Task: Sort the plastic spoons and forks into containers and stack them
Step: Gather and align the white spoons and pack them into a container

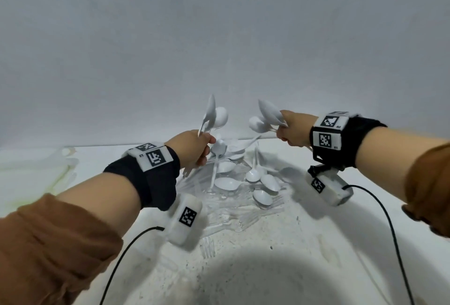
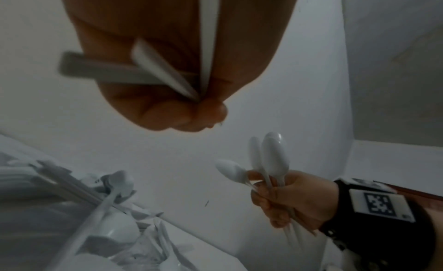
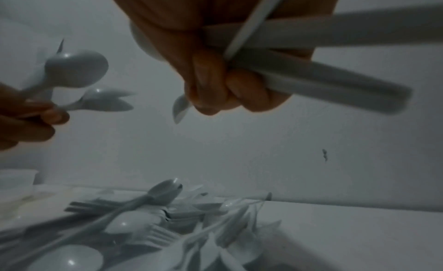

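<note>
My left hand [image 1: 194, 150] grips a bunch of white plastic spoons [image 1: 215, 116], bowls pointing up, above the pile; their handles [image 2: 143, 66] cross my palm. My right hand [image 1: 292, 132] grips another bunch of white spoons [image 1: 266, 117], bowls up and leaning left; the handles [image 3: 323, 78] stick out past my curled fingers. Both hands hang in the air, apart, over a heap of loose white spoons [image 1: 255, 178] and clear forks [image 1: 243, 214] lying on the white table [image 1: 316, 244]. The same heap [image 3: 134, 224] fills the lower part of the right wrist view.
Pale translucent containers [image 1: 36, 173] lie at the table's left side, near the wall. A grey wall [image 1: 219, 37] stands right behind the heap. Black cables [image 1: 379, 207] trail from both wrist cameras towards me. A single clear fork [image 1: 207, 246] lies nearer to me.
</note>
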